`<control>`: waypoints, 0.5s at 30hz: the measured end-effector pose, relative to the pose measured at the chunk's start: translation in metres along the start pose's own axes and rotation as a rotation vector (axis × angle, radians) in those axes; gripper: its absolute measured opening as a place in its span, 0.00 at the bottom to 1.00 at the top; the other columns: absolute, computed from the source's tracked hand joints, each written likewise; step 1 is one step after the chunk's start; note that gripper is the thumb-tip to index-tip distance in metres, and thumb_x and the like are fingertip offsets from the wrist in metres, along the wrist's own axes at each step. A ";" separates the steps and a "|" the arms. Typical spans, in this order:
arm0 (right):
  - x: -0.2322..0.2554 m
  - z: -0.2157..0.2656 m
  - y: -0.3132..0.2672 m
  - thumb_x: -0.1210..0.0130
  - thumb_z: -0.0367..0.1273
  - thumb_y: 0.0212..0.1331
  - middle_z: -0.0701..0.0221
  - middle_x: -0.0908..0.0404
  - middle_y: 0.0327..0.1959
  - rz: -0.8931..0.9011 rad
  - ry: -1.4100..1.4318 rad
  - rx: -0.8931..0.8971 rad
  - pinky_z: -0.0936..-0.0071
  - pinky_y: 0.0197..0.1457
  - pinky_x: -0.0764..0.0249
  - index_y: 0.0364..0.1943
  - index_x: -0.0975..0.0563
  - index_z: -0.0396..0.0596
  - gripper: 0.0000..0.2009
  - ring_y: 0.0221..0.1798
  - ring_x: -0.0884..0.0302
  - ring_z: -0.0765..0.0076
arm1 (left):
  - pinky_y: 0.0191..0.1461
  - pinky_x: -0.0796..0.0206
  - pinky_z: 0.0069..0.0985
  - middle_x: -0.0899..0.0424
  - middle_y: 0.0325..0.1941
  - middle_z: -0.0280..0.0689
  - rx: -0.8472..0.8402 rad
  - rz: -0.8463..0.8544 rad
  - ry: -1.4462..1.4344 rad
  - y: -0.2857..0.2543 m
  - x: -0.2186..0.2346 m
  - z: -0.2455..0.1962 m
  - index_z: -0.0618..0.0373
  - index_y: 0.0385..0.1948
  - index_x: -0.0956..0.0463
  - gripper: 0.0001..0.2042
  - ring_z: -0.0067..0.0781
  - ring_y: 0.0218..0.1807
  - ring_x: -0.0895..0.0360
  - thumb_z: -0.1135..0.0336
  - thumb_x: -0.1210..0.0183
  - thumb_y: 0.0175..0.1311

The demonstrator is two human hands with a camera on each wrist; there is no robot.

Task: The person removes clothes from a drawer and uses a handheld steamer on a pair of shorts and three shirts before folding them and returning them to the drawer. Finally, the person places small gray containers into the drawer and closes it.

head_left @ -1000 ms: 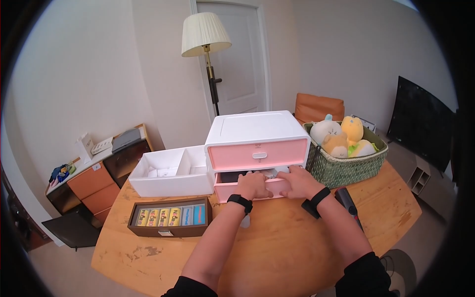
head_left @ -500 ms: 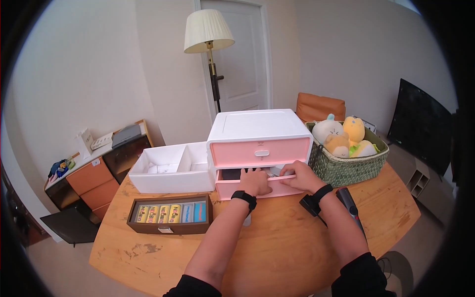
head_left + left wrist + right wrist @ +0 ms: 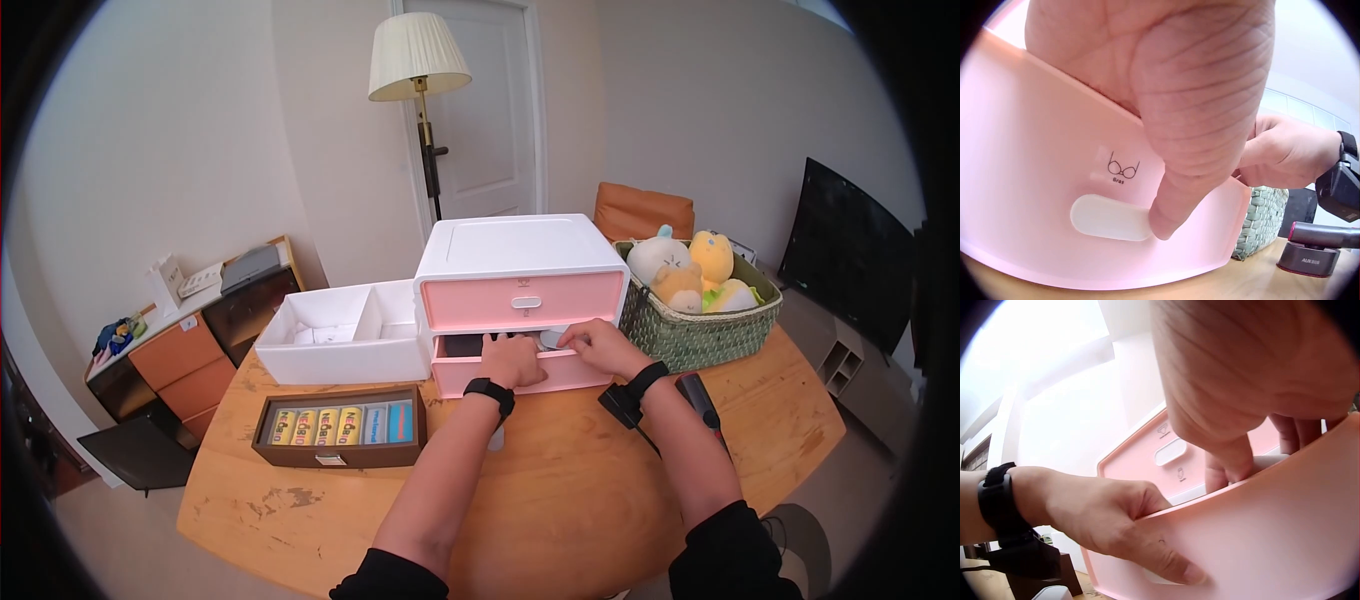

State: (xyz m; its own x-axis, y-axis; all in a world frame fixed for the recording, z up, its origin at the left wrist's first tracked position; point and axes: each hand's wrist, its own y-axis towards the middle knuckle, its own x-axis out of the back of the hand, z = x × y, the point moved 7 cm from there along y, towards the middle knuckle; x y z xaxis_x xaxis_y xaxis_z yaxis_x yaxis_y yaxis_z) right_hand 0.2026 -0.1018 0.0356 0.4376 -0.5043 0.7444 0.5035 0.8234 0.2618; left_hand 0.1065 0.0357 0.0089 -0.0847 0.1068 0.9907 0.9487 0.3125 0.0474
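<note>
The lower pink drawer [image 3: 580, 374] of a white cabinet [image 3: 520, 245] is pulled partly out. My left hand [image 3: 513, 361] grips its front: the thumb lies outside beside the white handle [image 3: 1110, 217], and the other fingers go over the rim, hidden inside. My right hand [image 3: 606, 346] reaches over the drawer's right part, fingers bent down behind the front. Its thumb and fingertips pinch a smooth white item [image 3: 1267, 462], mostly hidden by the hand and the drawer front. A dark item [image 3: 461, 346] lies in the drawer's left part.
The upper pink drawer [image 3: 480, 303] is closed. Left stand a divided white bin [image 3: 340, 364] and a brown box [image 3: 375, 455] of small packets. To the right are a green woven basket [image 3: 700, 335] of plush toys and a dark handheld device [image 3: 697, 398] on the wooden table [image 3: 590, 500].
My right hand has drawn its fingers together and shifted slightly left over the drawer, at the white item. My left hand keeps its grip on the drawer front.
</note>
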 end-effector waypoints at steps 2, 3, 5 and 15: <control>-0.009 -0.007 0.006 0.46 0.24 0.61 0.56 0.10 0.40 -0.015 -0.117 0.022 0.66 0.49 0.19 0.46 0.10 0.49 0.15 0.42 0.12 0.57 | 0.76 0.45 0.55 0.16 0.62 0.38 -0.008 -0.003 0.007 0.000 0.001 -0.001 0.47 0.54 0.13 0.28 0.46 0.68 0.24 0.41 0.29 0.56; -0.013 -0.011 0.008 0.48 0.23 0.59 0.56 0.10 0.41 -0.022 -0.174 0.033 0.66 0.49 0.19 0.46 0.10 0.50 0.17 0.42 0.12 0.55 | 0.76 0.45 0.56 0.16 0.62 0.38 -0.012 -0.004 0.012 -0.001 0.001 -0.001 0.47 0.54 0.13 0.28 0.46 0.68 0.24 0.41 0.29 0.56; -0.011 -0.001 0.007 0.50 0.22 0.57 0.53 0.10 0.42 0.039 -0.141 0.023 0.66 0.48 0.19 0.47 0.10 0.49 0.19 0.41 0.13 0.56 | 0.76 0.44 0.56 0.16 0.62 0.39 -0.013 -0.020 0.010 -0.003 0.002 -0.001 0.47 0.53 0.12 0.27 0.47 0.68 0.24 0.41 0.30 0.56; 0.028 -0.011 0.000 0.55 0.24 0.70 0.80 0.23 0.32 0.114 0.467 -0.096 0.79 0.38 0.30 0.47 0.13 0.50 0.16 0.35 0.25 0.82 | 0.75 0.42 0.53 0.14 0.59 0.40 -0.022 -0.037 -0.013 0.000 0.001 0.002 0.47 0.49 0.11 0.25 0.46 0.66 0.22 0.42 0.29 0.55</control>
State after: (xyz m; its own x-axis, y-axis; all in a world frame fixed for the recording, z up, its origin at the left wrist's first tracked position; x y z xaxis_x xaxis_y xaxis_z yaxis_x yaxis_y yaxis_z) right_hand 0.2233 -0.1188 0.0500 0.7701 -0.4935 0.4042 0.4901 0.8633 0.1203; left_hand 0.1056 0.0374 0.0095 -0.1240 0.1074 0.9865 0.9512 0.2961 0.0873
